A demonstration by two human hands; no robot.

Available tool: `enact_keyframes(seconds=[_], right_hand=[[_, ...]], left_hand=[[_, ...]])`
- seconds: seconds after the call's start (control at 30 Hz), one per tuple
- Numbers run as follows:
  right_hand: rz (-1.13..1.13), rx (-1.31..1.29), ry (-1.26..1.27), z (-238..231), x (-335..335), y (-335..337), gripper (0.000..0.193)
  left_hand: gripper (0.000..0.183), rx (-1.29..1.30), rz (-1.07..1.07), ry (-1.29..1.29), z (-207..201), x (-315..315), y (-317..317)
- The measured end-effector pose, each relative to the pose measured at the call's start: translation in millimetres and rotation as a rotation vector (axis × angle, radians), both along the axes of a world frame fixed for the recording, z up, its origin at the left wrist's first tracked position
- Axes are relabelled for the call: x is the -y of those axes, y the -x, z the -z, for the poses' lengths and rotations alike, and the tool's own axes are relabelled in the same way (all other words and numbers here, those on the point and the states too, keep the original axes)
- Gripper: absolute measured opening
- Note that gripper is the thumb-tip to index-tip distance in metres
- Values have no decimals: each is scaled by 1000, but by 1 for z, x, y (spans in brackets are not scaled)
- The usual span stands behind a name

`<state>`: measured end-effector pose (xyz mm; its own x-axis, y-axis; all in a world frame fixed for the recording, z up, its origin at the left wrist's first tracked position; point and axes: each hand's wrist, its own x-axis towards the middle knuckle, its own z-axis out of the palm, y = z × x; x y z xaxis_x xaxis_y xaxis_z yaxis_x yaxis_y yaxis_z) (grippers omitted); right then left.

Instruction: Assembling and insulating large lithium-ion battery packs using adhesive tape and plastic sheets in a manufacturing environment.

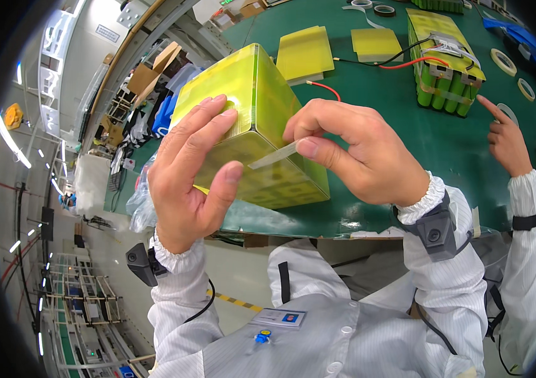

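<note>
A block-shaped battery pack (302, 179) wrapped in yellow-green sheets rests tilted on the green table, close to its front edge. My left hand (189, 173) lies against its left side and top edge, fingers stretched out, thumb pointing along the front face. Pinched between the thumb and index finger of my right hand (368, 151) is the end of a narrow translucent tape strip (274, 155). The strip's other end meets the pack's front face just below the top corner.
Yellow sheets (305, 53) lie behind the pack on the green table (381, 88). At the right, a co-worker's hand (508, 145) points toward another battery pack (447, 91) with exposed green cells and red and black wires. Tape rolls (504, 62) lie beyond it.
</note>
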<state>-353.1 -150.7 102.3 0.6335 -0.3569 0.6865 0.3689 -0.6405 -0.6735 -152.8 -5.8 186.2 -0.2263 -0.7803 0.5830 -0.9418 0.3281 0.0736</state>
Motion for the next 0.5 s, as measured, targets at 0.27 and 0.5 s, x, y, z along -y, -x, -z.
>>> enact_keyframes(seconds=[0.27,0.5], right_hand=[[41,57,5,-1,-2,-3,15],[54,131,0,4,-3,-10,12]], left_hand=[[59,137,-21,-21,-2,0,3],[60,123,-63,-58,1,-2,1]])
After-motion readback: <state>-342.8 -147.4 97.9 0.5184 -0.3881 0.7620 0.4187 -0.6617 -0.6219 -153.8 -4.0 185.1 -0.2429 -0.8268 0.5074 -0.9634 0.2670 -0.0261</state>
